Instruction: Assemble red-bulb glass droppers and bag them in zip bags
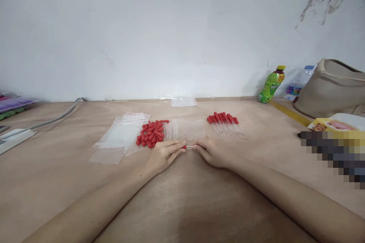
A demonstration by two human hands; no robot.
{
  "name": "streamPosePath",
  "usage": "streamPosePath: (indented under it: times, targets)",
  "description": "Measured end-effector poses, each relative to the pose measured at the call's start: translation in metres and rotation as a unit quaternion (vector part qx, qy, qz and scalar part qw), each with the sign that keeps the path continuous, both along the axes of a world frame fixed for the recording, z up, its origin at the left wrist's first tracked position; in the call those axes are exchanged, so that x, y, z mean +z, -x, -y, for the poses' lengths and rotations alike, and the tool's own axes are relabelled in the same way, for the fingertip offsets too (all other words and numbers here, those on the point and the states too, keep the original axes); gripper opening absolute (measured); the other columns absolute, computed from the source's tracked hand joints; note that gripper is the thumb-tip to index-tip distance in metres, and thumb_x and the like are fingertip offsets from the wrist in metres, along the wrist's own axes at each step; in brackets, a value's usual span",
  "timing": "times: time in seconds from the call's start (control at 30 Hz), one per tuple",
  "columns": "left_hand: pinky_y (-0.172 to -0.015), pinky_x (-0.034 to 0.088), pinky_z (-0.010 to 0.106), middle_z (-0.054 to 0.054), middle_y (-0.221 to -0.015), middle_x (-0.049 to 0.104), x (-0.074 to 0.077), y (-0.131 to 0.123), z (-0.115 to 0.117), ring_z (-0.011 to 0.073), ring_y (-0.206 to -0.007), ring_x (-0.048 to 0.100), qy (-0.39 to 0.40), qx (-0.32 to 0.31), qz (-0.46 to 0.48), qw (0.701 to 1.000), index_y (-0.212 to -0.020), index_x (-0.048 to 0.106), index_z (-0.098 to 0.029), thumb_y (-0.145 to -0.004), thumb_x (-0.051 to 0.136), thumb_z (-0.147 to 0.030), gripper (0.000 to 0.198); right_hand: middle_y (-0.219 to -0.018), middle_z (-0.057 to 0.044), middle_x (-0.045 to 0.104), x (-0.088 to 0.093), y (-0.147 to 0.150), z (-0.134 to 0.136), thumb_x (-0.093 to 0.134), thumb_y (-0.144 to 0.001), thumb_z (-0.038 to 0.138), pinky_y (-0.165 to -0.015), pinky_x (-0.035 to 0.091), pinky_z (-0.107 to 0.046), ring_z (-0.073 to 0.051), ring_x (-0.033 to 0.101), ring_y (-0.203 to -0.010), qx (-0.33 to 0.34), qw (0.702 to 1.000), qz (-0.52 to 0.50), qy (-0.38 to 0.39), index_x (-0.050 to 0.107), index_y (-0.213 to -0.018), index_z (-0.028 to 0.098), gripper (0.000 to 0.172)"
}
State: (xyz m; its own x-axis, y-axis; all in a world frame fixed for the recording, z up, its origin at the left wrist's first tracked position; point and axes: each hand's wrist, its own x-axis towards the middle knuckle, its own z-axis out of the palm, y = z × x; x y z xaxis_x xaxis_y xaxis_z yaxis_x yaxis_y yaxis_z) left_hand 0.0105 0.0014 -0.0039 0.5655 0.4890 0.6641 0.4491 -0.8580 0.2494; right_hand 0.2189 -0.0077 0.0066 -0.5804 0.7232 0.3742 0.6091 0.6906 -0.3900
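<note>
Between my two hands a red rubber bulb (184, 147) and a thin clear glass tube (189, 147) are lined up end to end. My left hand (167, 154) pinches the bulb, and my right hand (211, 152) pinches the tube; my fingers hide where the two meet. Just beyond my left hand lies a heap of loose red rubber bulbs (151, 133). Behind both hands, several clear glass tubes (189, 128) lie side by side. A fanned group of glass droppers with red bulbs (224, 121) rests beyond my right hand.
Clear zip bags (114, 134) lie left of the bulbs, and another clear bag (184, 102) lies by the wall. A green drink bottle (270, 85), a water bottle (298, 83) and a beige bag (327, 87) stand at right. A grey cable (61, 115) and power strip (18, 139) are left.
</note>
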Motion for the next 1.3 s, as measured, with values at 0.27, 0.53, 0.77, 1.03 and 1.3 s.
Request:
streamPosePath:
  times: [0.27,0.53,0.77,1.03,1.3]
  targets:
    - [-0.063,0.045,0.024,0.001,-0.073,0.064,0.003,0.02,-0.009,0.0118,-0.066,0.057,-0.103,0.03,-0.026,0.994,-0.061,0.06,-0.017,-0.074,0.061,-0.022,0.014,-0.055,0.0,0.059,0.01,-0.042,-0.036,0.027,-0.087,0.037,-0.056,0.037,-0.022,-0.012,0.054,-0.055,-0.168,0.964,-0.092,0.185,0.052,-0.077,0.017,0.034]
    - [-0.069,0.045,0.025,0.005,-0.083,0.06,0.007,0.012,-0.005,0.014,-0.077,0.056,0.066,-0.001,-0.109,0.992,-0.084,0.063,-0.017,-0.085,0.045,-0.024,0.019,-0.059,-0.003,0.059,0.012,-0.092,-0.063,0.043,-0.073,0.049,-0.049,0.027,-0.025,-0.017,0.052,-0.058,-0.488,0.871,0.013,0.055,0.051,-0.054,0.02,0.035]
    - [-0.071,0.045,0.027,0.005,-0.083,0.06,0.007,0.013,-0.007,0.0149,-0.078,0.055,0.078,-0.006,-0.106,0.991,-0.084,0.063,-0.017,-0.084,0.045,-0.024,0.019,-0.058,-0.002,0.058,-0.005,-0.09,-0.067,0.041,-0.073,0.055,-0.06,0.029,-0.029,-0.018,0.053,-0.06,-0.483,0.874,0.053,0.014,0.052,-0.056,0.02,0.04]
    - [-0.072,0.045,0.028,0.006,-0.083,0.06,0.007,0.012,-0.007,0.0152,-0.08,0.055,0.084,-0.009,-0.103,0.991,-0.087,0.063,-0.017,-0.084,0.045,-0.023,0.019,-0.06,-0.001,0.059,-0.002,-0.068,-0.054,0.04,-0.077,0.049,-0.069,0.028,-0.032,-0.016,0.052,-0.061,-0.428,0.902,0.018,-0.056,0.054,-0.061,0.02,0.036]
    - [-0.071,0.045,0.028,0.006,-0.082,0.06,0.007,0.012,-0.008,0.0152,-0.078,0.056,0.077,-0.013,-0.096,0.992,-0.086,0.063,-0.017,-0.085,0.044,-0.024,0.021,-0.066,-0.008,0.063,0.004,-0.015,-0.064,0.041,-0.076,0.039,-0.07,0.029,-0.038,-0.022,0.056,-0.068,-0.381,0.917,0.116,0.016,0.06,-0.063,0.016,0.033]
